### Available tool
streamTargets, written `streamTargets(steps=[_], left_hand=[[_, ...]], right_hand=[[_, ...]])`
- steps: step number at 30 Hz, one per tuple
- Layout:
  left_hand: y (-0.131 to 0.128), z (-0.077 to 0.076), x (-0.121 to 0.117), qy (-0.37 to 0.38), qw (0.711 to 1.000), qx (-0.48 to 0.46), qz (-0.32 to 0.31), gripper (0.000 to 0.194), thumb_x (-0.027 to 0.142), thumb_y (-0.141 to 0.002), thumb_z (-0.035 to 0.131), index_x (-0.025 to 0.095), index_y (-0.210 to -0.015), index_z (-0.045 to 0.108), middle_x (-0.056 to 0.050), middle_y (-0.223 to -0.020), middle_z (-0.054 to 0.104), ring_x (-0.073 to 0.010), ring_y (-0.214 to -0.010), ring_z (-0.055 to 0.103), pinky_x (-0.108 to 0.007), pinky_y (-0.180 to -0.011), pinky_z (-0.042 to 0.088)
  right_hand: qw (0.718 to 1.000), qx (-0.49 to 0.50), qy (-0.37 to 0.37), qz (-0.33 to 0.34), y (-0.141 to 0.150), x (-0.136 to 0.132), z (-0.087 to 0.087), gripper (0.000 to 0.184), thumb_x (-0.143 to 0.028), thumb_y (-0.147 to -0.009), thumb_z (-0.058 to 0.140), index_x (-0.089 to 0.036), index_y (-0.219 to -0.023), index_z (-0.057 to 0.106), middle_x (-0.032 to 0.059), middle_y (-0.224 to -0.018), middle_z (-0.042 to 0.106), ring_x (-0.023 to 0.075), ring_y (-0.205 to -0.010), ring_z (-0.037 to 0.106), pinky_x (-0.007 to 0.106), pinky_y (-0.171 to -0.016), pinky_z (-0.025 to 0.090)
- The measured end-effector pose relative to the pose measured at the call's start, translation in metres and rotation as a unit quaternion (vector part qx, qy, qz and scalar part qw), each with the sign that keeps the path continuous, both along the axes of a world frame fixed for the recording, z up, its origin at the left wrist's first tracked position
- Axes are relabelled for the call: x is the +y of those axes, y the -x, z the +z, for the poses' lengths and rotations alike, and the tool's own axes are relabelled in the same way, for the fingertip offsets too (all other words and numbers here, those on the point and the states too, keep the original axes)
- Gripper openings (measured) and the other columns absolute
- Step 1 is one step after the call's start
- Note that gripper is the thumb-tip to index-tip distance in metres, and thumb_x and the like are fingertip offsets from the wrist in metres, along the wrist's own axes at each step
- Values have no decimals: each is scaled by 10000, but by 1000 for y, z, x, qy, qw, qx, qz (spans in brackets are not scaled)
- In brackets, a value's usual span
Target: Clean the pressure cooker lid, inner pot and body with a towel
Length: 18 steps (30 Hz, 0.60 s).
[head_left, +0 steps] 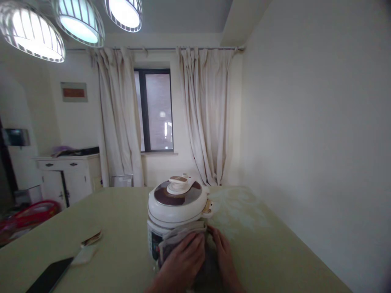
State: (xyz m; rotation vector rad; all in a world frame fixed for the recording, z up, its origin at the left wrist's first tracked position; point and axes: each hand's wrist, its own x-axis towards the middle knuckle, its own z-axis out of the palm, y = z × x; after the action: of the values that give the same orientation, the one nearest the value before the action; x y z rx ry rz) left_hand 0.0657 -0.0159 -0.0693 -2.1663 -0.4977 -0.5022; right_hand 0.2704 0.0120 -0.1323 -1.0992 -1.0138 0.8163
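Note:
A white electric pressure cooker with a brown and grey lid stands upright on the table in front of me. A grey cloth lies against the front of its body, just under the lid rim, and partly covers the dark control panel. My left hand is closed on the cloth and presses it to the cooker. Close beside it, my right hand has its fingers curled at the cloth's right edge, near the cooker's side. Part of the cloth hangs down between my hands. The fingertips of my left hand are partly hidden in the folds.
The table has a pale green cover. A dark phone and a small white object with a brown piece lie at the left. A wall runs along the right. A white cabinet and a red basket stand beyond.

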Motion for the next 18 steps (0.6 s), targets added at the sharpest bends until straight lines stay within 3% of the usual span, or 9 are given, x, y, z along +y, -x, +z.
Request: streamTargets(steps=[2, 4, 6, 7, 10, 13, 15, 18], left_hand=[[44, -11, -8, -22, 994, -109, -18, 452, 376, -977, 567, 267, -1386, 726, -23, -1480, 691, -257, -1503, 455, -413, -1360, 168], [76, -19, -10, 4, 970, -243, -3, 489, 343, -903, 611, 315, -1378, 723, -55, -1423, 721, -320, -1488, 485, -502, -1341, 244], [94, -15, -6, 92, 916, -390, 31, 563, 359, -864, 596, 273, -1413, 689, -133, -1436, 694, -394, -1493, 487, -584, -1275, 366], [99, -6, -2, 156, 873, -459, 57, 596, 381, -872, 556, 235, -1441, 659, -167, -1445, 679, -415, -1487, 495, -605, -1233, 421], [102, 48, 22, 336, 737, -567, 151, 625, 415, -930, 387, 154, -1441, 636, -188, -1305, 745, -417, -1335, 640, -600, -1112, 532], [105, 118, 63, 379, 738, -532, 167, 535, 436, -924, 434, 157, -1264, 739, -141, -1102, 807, -374, -1184, 719, -516, -1083, 544], [106, 155, 93, 400, 749, -498, 177, 463, 413, -925, 464, 155, -1160, 768, -129, -1054, 819, -326, -1129, 737, -444, -1053, 549], [101, 188, 119, 416, 763, -439, 228, 328, 373, -895, 535, 155, -940, 775, -177, -1012, 819, -318, -1021, 761, -395, -945, 564]], right_hand=[[999, 10, -18, 29, 8, -5, 9, 698, -763, -865, 661, -244, -1317, 776, 112, -1443, 707, 330, -1409, 609, 506, -1235, 443], [999, 18, -17, 27, 17, -8, 14, 754, -755, -892, 640, -240, -1440, 697, 104, -1554, 621, 322, -1498, 522, 524, -1271, 394], [1000, 23, 0, 12, 28, -9, 14, 862, -798, -880, 611, -217, -1517, 628, 109, -1622, 547, 333, -1557, 442, 549, -1303, 335], [1000, 22, 7, 5, 34, -9, 12, 914, -820, -874, 594, -206, -1550, 592, 110, -1650, 511, 335, -1581, 402, 556, -1317, 305], [1000, 23, 13, -10, 52, -7, 8, 1036, -864, -883, 513, -173, -1651, 441, 104, -1730, 376, 312, -1643, 265, 543, -1350, 224], [999, 19, 11, -36, 69, -3, 4, 1115, -873, -890, 490, -158, -1716, 270, 94, -1785, 227, 290, -1671, 160, 535, -1370, 136], [998, 19, 4, -53, 76, 0, 2, 1120, -864, -889, 511, -181, -1729, 222, 85, -1798, 184, 290, -1674, 140, 541, -1372, 111], [998, 32, -3, -58, 77, 1, 0, 1102, -853, -885, 532, -217, -1730, 222, 73, -1800, 184, 296, -1674, 145, 553, -1372, 106]])
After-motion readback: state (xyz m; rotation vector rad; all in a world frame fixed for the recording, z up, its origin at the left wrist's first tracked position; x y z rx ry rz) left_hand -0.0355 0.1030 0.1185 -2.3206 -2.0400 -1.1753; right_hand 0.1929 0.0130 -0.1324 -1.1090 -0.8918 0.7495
